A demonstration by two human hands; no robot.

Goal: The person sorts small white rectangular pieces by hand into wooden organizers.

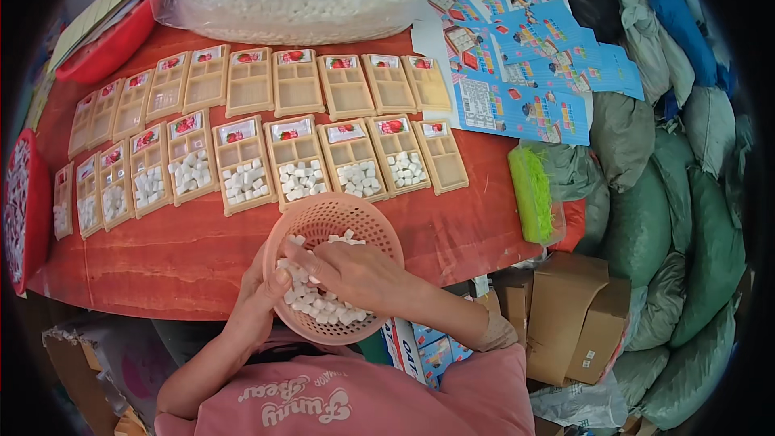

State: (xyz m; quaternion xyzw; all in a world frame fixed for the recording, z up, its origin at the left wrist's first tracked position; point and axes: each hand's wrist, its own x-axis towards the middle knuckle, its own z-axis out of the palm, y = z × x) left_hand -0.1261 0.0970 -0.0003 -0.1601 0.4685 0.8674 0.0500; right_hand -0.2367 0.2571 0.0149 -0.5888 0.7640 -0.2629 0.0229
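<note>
My left hand (260, 295) is closed on the left rim of a pink perforated plastic basket (391, 234), its thumb over the edge. The basket is tilted above the table's near edge and holds small white marshmallow-like pieces (327, 309). Inside it, my right hand (355, 276) has its fingers curled among the pieces and appears to grip some; its fingertips are partly hidden. Just beyond stands a row of beige compartment trays with strawberry-print sachets. Most hold white pieces, such as the tray (334, 136); the rightmost front tray (449, 171) has none in its large compartment.
A back row of similar trays (249, 90) has sachets only. Behind lies a big clear bag (282, 4) of white pieces. Blue printed sheets (541, 73) and a tub of green shreds (533, 194) are at right, red basins (28, 218) at left, cartons (565, 307) below right.
</note>
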